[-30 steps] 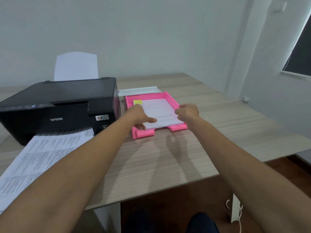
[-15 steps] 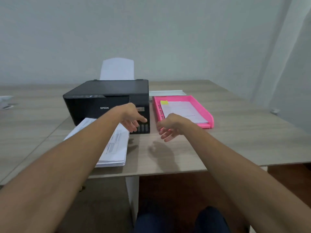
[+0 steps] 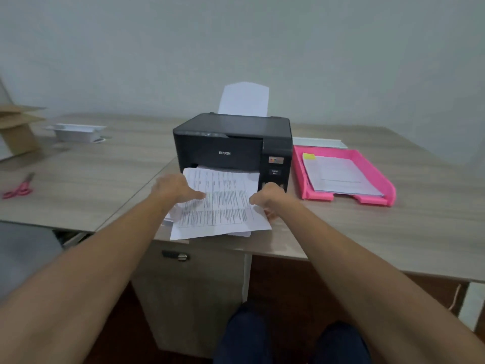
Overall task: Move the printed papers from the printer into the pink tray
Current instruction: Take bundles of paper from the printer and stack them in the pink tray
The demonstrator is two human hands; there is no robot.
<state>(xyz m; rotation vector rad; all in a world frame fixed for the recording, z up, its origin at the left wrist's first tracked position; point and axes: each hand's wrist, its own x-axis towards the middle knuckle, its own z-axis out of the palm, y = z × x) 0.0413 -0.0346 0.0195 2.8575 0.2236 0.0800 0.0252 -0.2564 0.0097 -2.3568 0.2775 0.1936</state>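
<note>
- Both hands have come off the tray side since a second ago and are now down on the printout in front of the printer; half a second back they were only hovering over the desk edge.
- Left hand (image 3: 175, 189) lies flat with fingers spread on the left side of the printed papers (image 3: 219, 206), palm down, pressing rather than pinching as far as I can see.
- Right hand (image 3: 270, 197) is at the sheets' right edge, about 3 o'clock from the left one, fingers curled at the edge; can't tell whether it actually has a grip on them.
- Those papers are a loose, slightly fanned stack, top end still at the printer's output slot, bottom end hanging past the desk edge.
- Black printer (image 3: 232, 143) sits right at 12 o'clock from the hands, with a blank sheet (image 3: 244, 99) standing upright in its rear feed.
- Pink tray (image 3: 378, 177) is at roughly 2 o'clock, just beside the printer, already holding a few sheets with a yellow sticky note (image 3: 309, 156) on the top left corner.
- Out at 9 o'clock on the wooden desk (image 3: 105, 179): pink scissors (image 3: 19, 189). Further back, a white tray (image 3: 76, 131) and some cardboard (image 3: 15, 127).
</note>
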